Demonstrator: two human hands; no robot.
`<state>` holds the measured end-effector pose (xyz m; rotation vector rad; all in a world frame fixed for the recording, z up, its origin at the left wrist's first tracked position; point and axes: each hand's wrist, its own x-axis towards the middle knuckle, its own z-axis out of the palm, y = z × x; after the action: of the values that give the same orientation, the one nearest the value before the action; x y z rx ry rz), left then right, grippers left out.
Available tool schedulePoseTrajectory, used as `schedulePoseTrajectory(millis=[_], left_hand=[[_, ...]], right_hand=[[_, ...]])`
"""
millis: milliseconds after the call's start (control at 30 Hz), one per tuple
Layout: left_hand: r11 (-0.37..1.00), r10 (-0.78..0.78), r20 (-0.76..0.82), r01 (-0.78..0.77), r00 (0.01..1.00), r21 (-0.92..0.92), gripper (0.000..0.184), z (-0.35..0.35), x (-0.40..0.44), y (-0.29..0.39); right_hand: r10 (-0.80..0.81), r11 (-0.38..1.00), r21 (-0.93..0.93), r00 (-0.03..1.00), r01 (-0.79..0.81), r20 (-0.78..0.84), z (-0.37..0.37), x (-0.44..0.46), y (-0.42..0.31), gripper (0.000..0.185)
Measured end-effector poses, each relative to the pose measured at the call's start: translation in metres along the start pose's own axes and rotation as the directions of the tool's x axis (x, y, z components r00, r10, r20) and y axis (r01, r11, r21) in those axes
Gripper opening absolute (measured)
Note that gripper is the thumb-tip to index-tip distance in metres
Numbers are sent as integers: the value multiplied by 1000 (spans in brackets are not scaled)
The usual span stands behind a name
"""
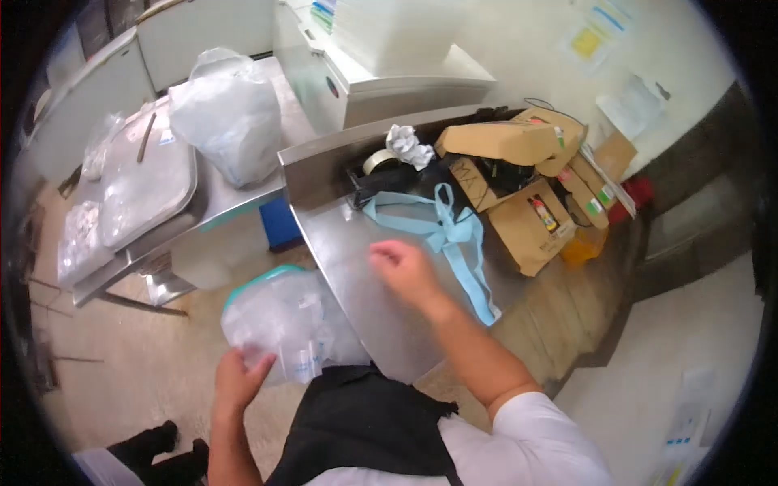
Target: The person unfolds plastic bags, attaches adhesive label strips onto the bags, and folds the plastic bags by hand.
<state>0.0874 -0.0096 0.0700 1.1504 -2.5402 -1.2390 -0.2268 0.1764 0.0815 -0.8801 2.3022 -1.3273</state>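
Note:
My left hand point(241, 377) is low beside a clear plastic bag point(284, 320), its thumb and fingers closed at the bag's near edge. The bag bulges over a container with a teal rim point(263, 273), below the table edge. Above the steel table point(336, 251), my right hand point(405, 274) has its fingers curled together; whatever they may hold is too small to make out. Just beyond it lies a light blue strap tied in a knot point(444, 235), apart from the fingers.
Opened cardboard boxes point(527, 223), crumpled paper point(409, 147) and a tape roll point(379, 162) lie on the table's far side. At left, another steel table bears a tray point(154, 190) and a filled plastic bag point(231, 113). A person's dark-clad legs point(158, 458) show lower left.

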Motion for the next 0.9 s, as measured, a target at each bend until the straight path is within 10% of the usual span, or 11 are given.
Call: schedulePoseTrajectory(millis=[200, 333, 533, 733, 900], left_hand=[[983, -176, -46, 174, 983, -58, 33, -52, 13, 13], [946, 65, -232, -134, 970, -295, 17, -54, 22, 32], [921, 256, -201, -302, 945, -246, 14, -19, 20, 66], [918, 246, -140, -277, 959, -284, 18, -3, 21, 61], [920, 237, -133, -266, 962, -288, 19, -1, 23, 55]], right_hand=[[-139, 715, -697, 968, -49, -211, -93, 12, 64, 52], [125, 671, -721, 985, -170, -116, -89, 13, 64, 56], [-298, 684, -728, 926, 39, -231, -84, 28, 81, 32], [-383, 771, -625, 875, 127, -296, -85, 8, 80, 14], [-19, 858, -512, 998, 45, 56, -59, -77, 55, 15]])
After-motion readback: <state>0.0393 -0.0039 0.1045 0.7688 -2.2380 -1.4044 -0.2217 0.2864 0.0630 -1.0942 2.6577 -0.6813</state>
